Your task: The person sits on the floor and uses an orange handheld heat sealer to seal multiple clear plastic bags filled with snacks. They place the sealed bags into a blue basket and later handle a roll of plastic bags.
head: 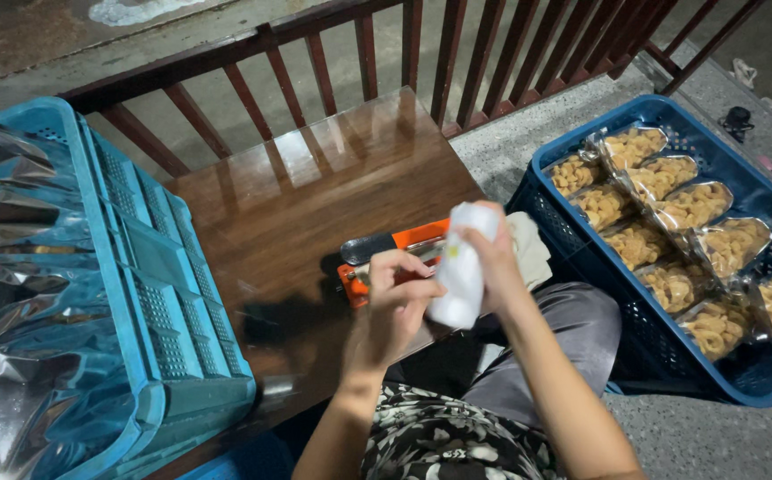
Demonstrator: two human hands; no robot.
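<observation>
**White pouch held upright between both hands**

The right hand (492,258) is wrapped around a white pouch (461,267), fingers clamped on it, its long axis running nearly upright above the near edge of the desk (315,187). The left hand (399,298) sits just beside its left edge, fingers curled together, seemingly pinching that edge, though the view is blurred. An orange sealer (386,253) lies on the desk behind the hands.

A single head-worn camera looks steeply down from close above the wooden table (315,187), facing the railing (457,53) at twelve o'clock, crates at nine and three o'clock.
</observation>
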